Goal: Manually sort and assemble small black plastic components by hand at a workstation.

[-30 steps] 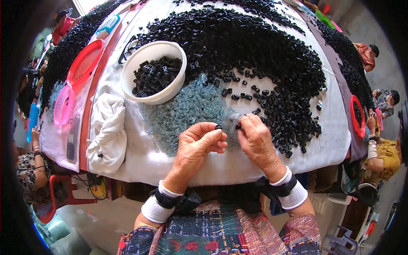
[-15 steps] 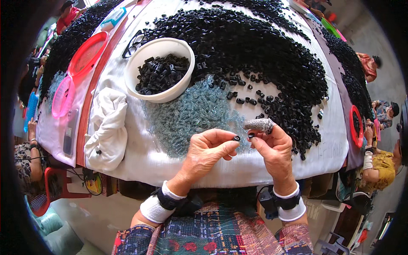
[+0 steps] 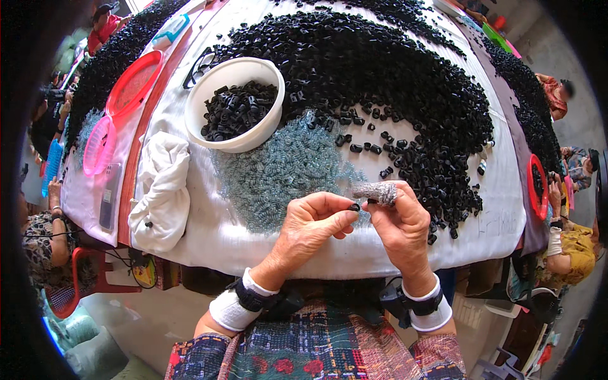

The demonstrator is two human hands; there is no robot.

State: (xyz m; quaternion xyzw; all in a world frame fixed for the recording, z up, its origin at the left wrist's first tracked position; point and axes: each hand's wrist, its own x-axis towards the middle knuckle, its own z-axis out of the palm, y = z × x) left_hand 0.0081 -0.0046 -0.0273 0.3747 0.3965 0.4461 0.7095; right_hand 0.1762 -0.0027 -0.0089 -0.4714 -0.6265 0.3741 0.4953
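Note:
My left hand pinches a small black plastic cap between thumb and forefinger. Close beside it, my right hand holds another small black piece in a pinch, mostly hidden by the fingers. A grey knitted finger cover wraps the right forefinger. The two pieces are very near each other; whether they touch I cannot tell. Just beyond the hands lies a pile of small clear-bluish springs. Behind that spreads a large heap of black plastic parts.
A white bowl of black parts stands left of the heap. Nearer are a bunched white cloth and a phone. Red and pink baskets line the left side. Other people sit at both sides.
My right hand has moved left and turned slightly, bringing its piece closer to the cap in my left hand. The left hand has hardly moved.

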